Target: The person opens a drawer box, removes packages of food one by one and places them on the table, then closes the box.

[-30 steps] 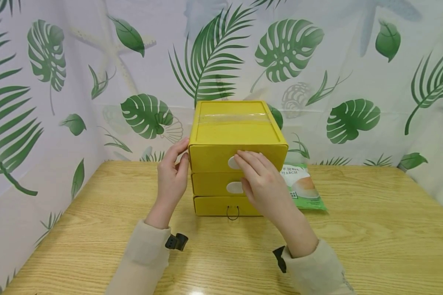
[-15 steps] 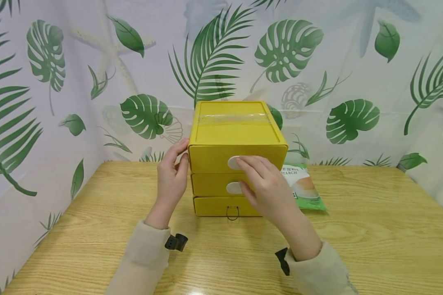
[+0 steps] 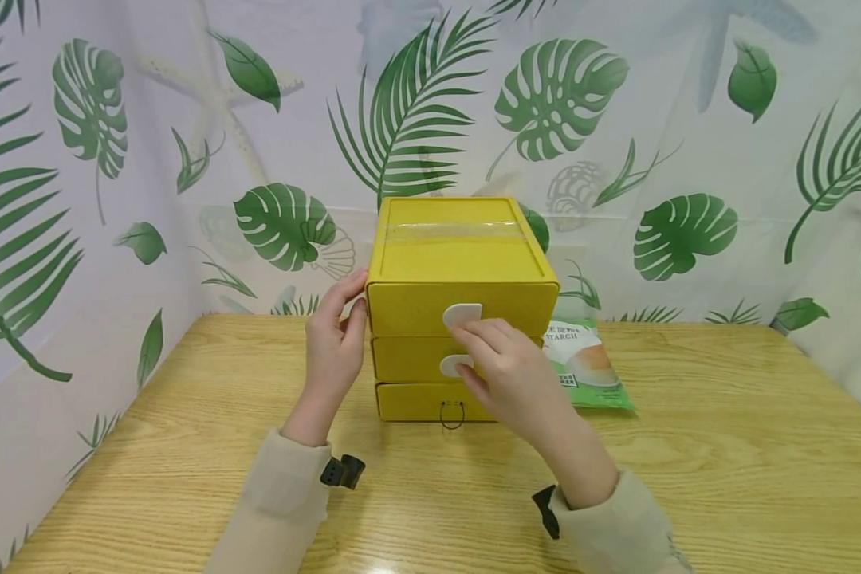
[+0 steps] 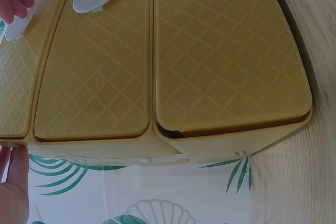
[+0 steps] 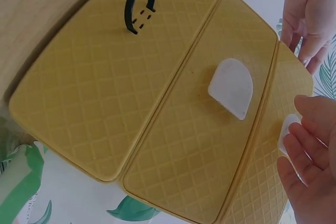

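A yellow drawer box (image 3: pixel 466 259) with three stacked drawers stands on the table, all drawers pushed in. White tabs serve as handles on the top drawer (image 3: pixel 462 312) and the middle one (image 3: pixel 455 366); the bottom drawer has a black loop pull (image 5: pixel 128 17). My left hand (image 3: pixel 336 343) rests against the box's upper left side, fingertips at its edge. My right hand (image 3: pixel 516 371) is in front of the drawers, fingertips right at the lower edge of the top tab. In the right wrist view its fingers are loosely bent and the thumb stands apart from them.
A green and white starch bag (image 3: pixel 591 367) lies on the wooden table (image 3: pixel 725 446), right of the box and partly behind it. Clear tape (image 3: pixel 459 230) crosses the box top. A leaf-print cloth (image 3: pixel 430 119) hangs close behind.
My right hand's fingers have slid down off the top drawer's white tab, uncovering more of it. The left hand and the box have stayed in place.
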Demonstrator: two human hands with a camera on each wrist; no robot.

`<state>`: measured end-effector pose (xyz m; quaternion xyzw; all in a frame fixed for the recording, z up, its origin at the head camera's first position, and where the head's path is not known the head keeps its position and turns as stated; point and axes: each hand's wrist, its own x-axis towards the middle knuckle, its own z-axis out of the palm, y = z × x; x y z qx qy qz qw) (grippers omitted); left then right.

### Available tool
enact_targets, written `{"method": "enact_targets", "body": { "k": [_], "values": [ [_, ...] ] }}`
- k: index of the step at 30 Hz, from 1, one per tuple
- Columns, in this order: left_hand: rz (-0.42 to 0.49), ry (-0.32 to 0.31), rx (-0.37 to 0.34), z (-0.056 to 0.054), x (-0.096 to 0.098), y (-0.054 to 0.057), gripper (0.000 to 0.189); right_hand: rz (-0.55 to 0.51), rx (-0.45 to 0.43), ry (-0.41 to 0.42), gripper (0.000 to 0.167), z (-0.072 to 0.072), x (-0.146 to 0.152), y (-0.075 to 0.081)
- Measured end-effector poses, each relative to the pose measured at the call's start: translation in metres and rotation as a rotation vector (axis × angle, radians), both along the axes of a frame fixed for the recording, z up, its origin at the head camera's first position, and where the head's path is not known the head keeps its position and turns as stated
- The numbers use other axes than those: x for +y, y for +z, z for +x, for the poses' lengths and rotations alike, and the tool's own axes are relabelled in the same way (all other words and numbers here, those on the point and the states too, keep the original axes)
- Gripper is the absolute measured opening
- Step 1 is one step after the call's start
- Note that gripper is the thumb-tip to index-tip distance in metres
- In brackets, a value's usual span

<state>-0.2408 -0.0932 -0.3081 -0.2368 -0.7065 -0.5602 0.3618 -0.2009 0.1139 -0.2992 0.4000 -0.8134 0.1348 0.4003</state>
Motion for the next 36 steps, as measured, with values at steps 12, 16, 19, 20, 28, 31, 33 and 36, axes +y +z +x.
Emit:
{"method": "enact_targets", "body": {
  "k": [12,16,19,20,28,31,33,36],
  "values": [
    [0.000,0.002,-0.005,0.001,0.000,0.001,0.030,0.090,-0.086,-0.033,0.034,0.000,-0.002,-0.004],
    [0.001,0.003,-0.005,0.001,0.000,0.001,0.030,0.103,-0.096,-0.034,0.031,-0.002,-0.003,-0.007],
    [0.004,0.002,-0.005,0.000,0.000,0.000,0.030,0.113,-0.106,-0.043,0.031,-0.003,-0.003,-0.009],
    [0.005,0.002,-0.004,0.000,0.000,0.000,0.030,0.117,-0.110,-0.046,0.031,-0.004,-0.003,-0.010],
    [0.005,-0.001,-0.002,-0.001,0.000,-0.001,0.030,0.147,-0.144,-0.072,0.032,-0.007,-0.003,-0.015],
    [0.002,0.002,0.001,-0.001,0.000,0.000,0.030,0.160,-0.148,-0.081,0.032,-0.007,-0.003,-0.016],
    [0.002,0.002,0.002,0.000,0.000,0.000,0.030,0.165,-0.148,-0.085,0.031,-0.007,-0.003,-0.016],
    [0.002,-0.001,0.001,0.001,0.000,0.001,0.030,0.165,-0.146,-0.084,0.030,-0.006,-0.004,-0.017]
  ]
}}
